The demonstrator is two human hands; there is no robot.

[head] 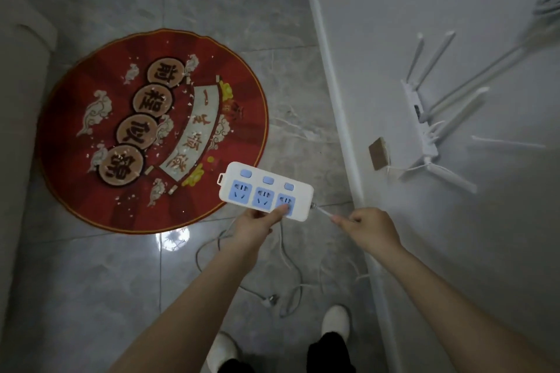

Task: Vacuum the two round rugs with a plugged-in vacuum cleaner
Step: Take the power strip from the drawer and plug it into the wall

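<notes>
Head view looks straight down at a grey tile floor [106, 281]. Both bare arms reach out from the bottom of the picture. The left hand [254, 224] holds a white power strip [265, 191] up in the air. Its fingers are curled under the near edge, and the thumb presses on top, on the blue socket nearest the cord. The strip has three blue sockets and three small blue buttons. The right hand [371, 228] is curled into a loose fist just beside the strip. It pinches the white cord [322, 211] where it comes out of the strip's end.

More white cord [291, 278] lies in loops on the floor under the hands, with a plug [271, 300] at one end.

One round red rug [151, 130] lies flat on the floor, to the left of the strip. It has gold writing, cloud shapes, and many little white scraps scattered on it. Only this one rug shows.

Two white slippers [335, 321] stand at the bottom of the picture. On the right is a white wall [454, 251] with a white router [421, 124] with long antennas fixed to it, and a small brown box [377, 153] beside it.
</notes>
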